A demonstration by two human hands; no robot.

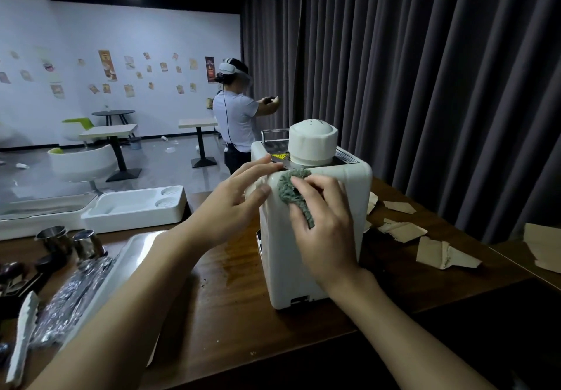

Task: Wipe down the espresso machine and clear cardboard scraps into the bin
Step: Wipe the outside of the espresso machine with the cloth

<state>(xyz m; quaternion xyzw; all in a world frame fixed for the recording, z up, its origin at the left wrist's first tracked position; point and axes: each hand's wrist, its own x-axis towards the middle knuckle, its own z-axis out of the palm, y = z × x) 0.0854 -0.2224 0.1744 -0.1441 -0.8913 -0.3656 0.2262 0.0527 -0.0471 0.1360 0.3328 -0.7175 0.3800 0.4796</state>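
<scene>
Your right hand (321, 222) has its fingers bent over a fuzzy grey-green cloth (285, 192), pressing it against the top front edge of the espresso machine (279, 268) (a white, boxy body with a domed white cap on top). Your left hand (239, 204), fingers loosely spread, rests on the machine's upper left corner. The machine stands upright on the dark wooden tabletop (243, 313). Torn cardboard scraps (402, 231) lie just beyond it, to your right.

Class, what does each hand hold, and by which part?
The right hand grips a cloth, bunched under its fingers, pressed to the machine; the left hand holds nothing, resting on its top corner.
</scene>
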